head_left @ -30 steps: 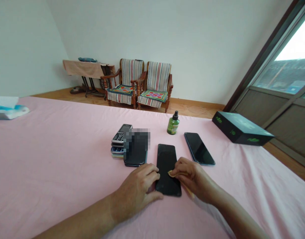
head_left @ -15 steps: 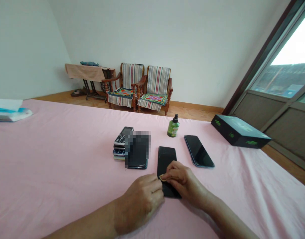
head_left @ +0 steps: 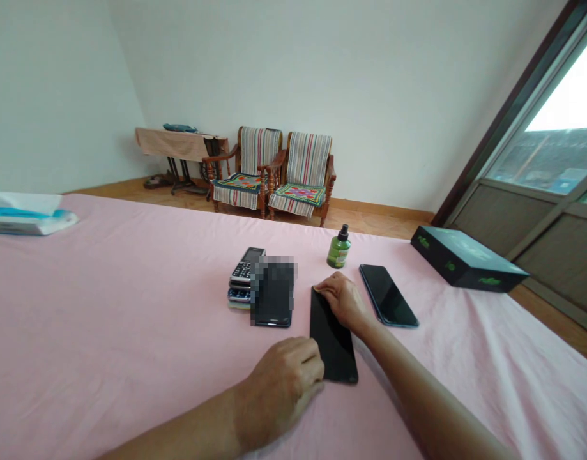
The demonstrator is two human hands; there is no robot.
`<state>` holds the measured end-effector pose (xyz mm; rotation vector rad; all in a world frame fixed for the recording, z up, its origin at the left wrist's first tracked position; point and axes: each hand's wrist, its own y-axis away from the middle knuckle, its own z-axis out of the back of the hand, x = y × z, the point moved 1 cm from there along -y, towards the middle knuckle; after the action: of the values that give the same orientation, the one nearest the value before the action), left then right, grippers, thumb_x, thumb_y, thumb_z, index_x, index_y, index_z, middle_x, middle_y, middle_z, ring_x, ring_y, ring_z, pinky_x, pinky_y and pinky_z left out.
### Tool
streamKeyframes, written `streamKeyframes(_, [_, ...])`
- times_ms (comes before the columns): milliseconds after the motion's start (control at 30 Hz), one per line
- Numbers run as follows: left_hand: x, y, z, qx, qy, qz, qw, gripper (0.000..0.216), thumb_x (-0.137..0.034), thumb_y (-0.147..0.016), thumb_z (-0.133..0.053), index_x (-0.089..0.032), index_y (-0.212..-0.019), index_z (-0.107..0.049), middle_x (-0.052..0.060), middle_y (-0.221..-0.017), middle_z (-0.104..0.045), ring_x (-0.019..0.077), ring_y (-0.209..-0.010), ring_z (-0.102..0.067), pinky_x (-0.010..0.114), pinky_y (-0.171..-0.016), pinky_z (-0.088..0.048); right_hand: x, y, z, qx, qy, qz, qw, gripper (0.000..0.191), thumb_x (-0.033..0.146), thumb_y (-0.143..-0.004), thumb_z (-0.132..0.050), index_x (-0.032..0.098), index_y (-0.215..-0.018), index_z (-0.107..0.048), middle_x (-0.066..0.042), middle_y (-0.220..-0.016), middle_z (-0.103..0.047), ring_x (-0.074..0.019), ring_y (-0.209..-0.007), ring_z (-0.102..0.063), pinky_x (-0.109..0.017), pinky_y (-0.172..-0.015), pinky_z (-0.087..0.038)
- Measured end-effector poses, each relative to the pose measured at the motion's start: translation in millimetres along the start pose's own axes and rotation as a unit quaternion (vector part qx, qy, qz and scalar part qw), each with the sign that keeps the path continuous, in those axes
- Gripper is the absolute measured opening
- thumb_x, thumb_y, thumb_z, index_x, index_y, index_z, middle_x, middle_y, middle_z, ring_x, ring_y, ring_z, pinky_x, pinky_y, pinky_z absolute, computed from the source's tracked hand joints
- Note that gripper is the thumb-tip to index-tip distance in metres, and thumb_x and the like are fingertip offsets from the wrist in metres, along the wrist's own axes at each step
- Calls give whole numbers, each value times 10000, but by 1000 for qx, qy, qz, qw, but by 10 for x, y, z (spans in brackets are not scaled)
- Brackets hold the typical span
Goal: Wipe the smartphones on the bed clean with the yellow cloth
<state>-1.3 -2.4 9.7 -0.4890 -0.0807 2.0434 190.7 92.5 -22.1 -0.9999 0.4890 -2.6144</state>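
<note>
A black smartphone [head_left: 332,342] lies face up on the pink table cover [head_left: 106,319]. My left hand [head_left: 286,383] is curled against the phone's near left edge, fingers pressed on it. At the phone's far end my right hand [head_left: 343,299] has its fingers closed, pinching a small yellowish cloth against the screen. Only a thin edge of the cloth shows under the fingers.
A second dark phone [head_left: 388,296] lies right of my right hand, another [head_left: 273,295] to the left, beside a stack of keypad phones [head_left: 244,278]. A green spray bottle [head_left: 338,248] stands behind. A black box [head_left: 465,259] sits at the right edge, a tissue pack [head_left: 27,214] far left.
My right hand slid with the cloth from the near end of the phone's screen to its far end. The left hand stayed at the near edge.
</note>
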Motion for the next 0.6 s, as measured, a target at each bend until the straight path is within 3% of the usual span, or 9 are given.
streamKeyframes(200, [7,5,44,-12,-21,147,989,306,-347,-752,-804,-154,-861,-593,40,-912,-593,239,-864,-561,334,-744,-460,32,101,16,-63,14,-64,996,225,103,-823,-531,169,-863,-742,-79,-843,-632,-208,-842,-597,-337,-806,-466])
streamKeyframes(433, [-14,-15,42,-7,-32,162,986,325,-365,-769,-784,-137,-966,-665,71,-932,-610,266,-906,-551,363,-779,-463,326,498,240,-59,-34,-120,990,191,218,-822,-563,188,-858,-747,-57,-821,-695,-203,-777,-666,-308,-702,-499])
streamKeyframes(600, [-14,-26,41,-14,-8,162,987,296,-332,-741,-812,-147,-927,-675,56,-926,-608,255,-900,-540,344,-756,-448,501,682,279,-41,-135,-160,977,207,332,-805,-608,178,-822,-747,-72,-813,-704,-226,-794,-666,-335,-721,-499])
